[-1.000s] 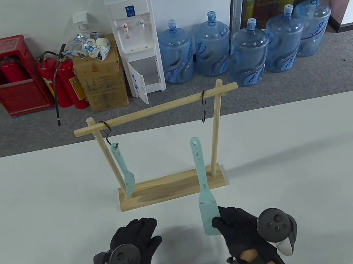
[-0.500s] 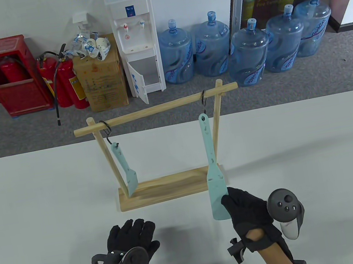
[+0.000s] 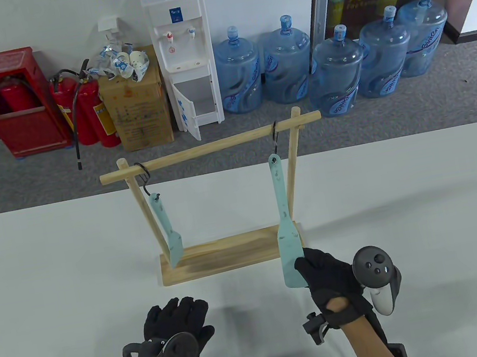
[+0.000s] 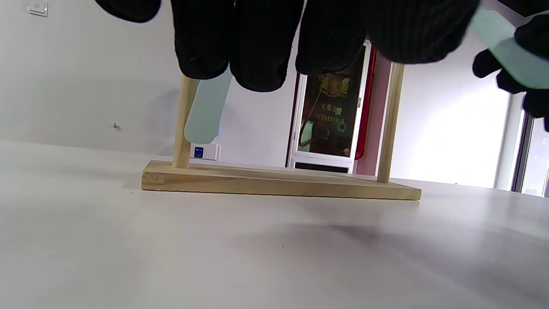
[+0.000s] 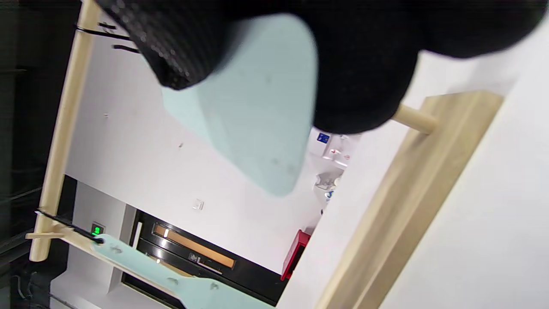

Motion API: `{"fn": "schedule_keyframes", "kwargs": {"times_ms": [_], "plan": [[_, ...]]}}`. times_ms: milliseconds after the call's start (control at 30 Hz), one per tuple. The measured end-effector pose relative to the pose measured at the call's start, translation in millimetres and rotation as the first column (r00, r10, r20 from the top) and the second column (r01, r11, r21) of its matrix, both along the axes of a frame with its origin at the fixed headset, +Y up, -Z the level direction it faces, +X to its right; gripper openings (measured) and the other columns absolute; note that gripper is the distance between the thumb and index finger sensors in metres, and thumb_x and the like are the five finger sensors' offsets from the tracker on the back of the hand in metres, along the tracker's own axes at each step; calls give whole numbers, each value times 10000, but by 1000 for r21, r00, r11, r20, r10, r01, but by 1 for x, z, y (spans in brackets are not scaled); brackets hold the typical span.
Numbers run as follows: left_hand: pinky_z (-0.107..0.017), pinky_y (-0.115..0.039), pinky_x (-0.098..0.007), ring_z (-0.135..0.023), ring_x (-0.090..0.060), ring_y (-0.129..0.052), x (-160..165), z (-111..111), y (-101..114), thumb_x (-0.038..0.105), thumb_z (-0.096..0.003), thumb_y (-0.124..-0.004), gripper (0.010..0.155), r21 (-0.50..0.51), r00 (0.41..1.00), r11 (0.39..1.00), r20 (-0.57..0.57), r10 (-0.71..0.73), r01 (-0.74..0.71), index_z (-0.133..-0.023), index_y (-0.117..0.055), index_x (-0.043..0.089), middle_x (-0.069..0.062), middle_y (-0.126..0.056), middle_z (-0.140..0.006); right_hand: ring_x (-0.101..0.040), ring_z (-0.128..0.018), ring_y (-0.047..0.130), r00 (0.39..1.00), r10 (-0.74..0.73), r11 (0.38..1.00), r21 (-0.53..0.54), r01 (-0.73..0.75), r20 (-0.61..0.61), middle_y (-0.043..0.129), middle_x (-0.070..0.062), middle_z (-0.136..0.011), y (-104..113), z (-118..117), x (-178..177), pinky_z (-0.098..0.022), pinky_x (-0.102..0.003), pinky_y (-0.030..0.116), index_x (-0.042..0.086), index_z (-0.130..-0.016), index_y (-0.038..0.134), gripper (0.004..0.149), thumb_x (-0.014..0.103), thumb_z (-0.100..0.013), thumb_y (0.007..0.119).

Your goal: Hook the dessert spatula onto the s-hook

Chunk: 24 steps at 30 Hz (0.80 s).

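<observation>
My right hand (image 3: pixel 303 268) pinches the blade of a teal dessert spatula (image 3: pixel 282 207) and holds it upright. Its handle end with the hole sits at the lower tip of the right black S-hook (image 3: pixel 276 142) on the wooden rack's crossbar (image 3: pixel 210 146). I cannot tell whether the hook passes through the hole. The right wrist view shows the blade (image 5: pixel 257 124) between my gloved fingers (image 5: pixel 360 77). A second teal spatula (image 3: pixel 168 229) hangs from the left S-hook (image 3: pixel 145 178). My left hand (image 3: pixel 178 323) rests flat on the table, fingers spread, holding nothing.
The rack's wooden base (image 3: pixel 229 257) and two uprights stand mid-table on the white table (image 3: pixel 411 227). The left wrist view shows the base (image 4: pixel 279 182) just ahead of my left fingers (image 4: pixel 257 43). Water jugs, a dispenser and fire extinguishers stand on the floor beyond the table.
My right hand raised the spatula and carried it right and away from me, from mid-rack up to the right S-hook. My left hand drew back slightly and stayed on the table.
</observation>
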<state>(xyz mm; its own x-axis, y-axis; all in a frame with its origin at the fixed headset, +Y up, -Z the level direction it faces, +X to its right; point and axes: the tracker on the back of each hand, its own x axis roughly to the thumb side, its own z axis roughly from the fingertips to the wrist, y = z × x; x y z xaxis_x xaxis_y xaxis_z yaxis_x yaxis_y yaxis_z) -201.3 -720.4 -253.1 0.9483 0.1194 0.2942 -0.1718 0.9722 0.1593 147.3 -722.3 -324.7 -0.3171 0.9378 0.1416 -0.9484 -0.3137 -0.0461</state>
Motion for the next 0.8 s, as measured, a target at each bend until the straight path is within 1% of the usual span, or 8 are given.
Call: {"fn": "schedule_keyframes", "kwargs": {"times_ms": [67, 200, 367, 467, 567, 700, 800], "plan": [[-750, -479, -660, -972, -394, -765, 1, -1, -1, 554, -457, -735, 590, -7, 1000, 1000, 2, -2, 2, -1001, -720, 326, -63, -806, -1042, -335, -456, 919, 999, 25, 1000, -8, -25, 31, 861, -168, -719, -5, -5, 0, -337, -525, 717, 74, -895, 808, 540, 376, -449, 784], [-749, -479, -660, -971, -395, -766, 0, -2, -1, 555, -457, -735, 593, -19, 1000, 1000, -4, -6, 6, -1002, -720, 323, -62, -806, -1042, -365, -526, 910, 996, 77, 995, -63, -74, 45, 833, -165, -774, -18, -19, -1, -372, -539, 709, 86, -921, 782, 555, 371, -445, 795], [-749, -481, -661, -970, -397, -767, -1, -3, -4, 556, -457, -735, 592, -39, 1000, 999, -5, 0, 0, -1001, -721, 325, -62, -809, -1041, -392, -613, 882, 994, 70, 989, -134, -58, 88, 785, -161, -839, -31, -36, -2, -408, -557, 695, 95, -958, 729, 589, 362, -439, 803], [-749, -479, -661, -972, -395, -766, -1, -3, -3, 557, -456, -734, 592, -45, 1000, 999, -4, 1, -1, -1001, -721, 325, -62, -810, -1041, -403, -655, 863, 992, 64, 988, -147, -48, 107, 763, -158, -865, -35, -44, -3, -431, -566, 684, 101, -972, 709, 597, 354, -439, 806], [-749, -480, -661, -970, -395, -768, -2, -4, -4, 556, -456, -735, 593, -49, 1000, 999, -4, 7, -7, -1001, -722, 323, -63, -809, -1042, -401, -688, 850, 991, 77, 984, -167, -58, 111, 740, -156, -889, -38, -49, -6, -469, -577, 673, 107, -986, 688, 608, 342, -439, 810], [-750, -481, -659, -971, -392, -768, -6, -5, -3, 557, -456, -737, 593, -63, 1000, 998, -10, 20, -20, -1002, -718, 327, -54, -796, -1053, -431, -747, 800, 992, 79, 978, -200, -58, 100, 665, -172, -948, -46, -54, -9, -509, -594, 649, 108, -1039, 586, 690, 350, -441, 830], [-749, -478, -661, -971, -396, -764, -12, -7, -1, 555, -457, -737, 594, -59, 997, 996, -22, 70, -71, -1004, -714, 324, -59, -781, -1064, -446, -798, 756, 994, 73, 977, -207, -54, 85, 611, -178, -981, -50, -54, -11, -536, -608, 626, 113, -1056, 532, 717, 352, -447, 826]]}}
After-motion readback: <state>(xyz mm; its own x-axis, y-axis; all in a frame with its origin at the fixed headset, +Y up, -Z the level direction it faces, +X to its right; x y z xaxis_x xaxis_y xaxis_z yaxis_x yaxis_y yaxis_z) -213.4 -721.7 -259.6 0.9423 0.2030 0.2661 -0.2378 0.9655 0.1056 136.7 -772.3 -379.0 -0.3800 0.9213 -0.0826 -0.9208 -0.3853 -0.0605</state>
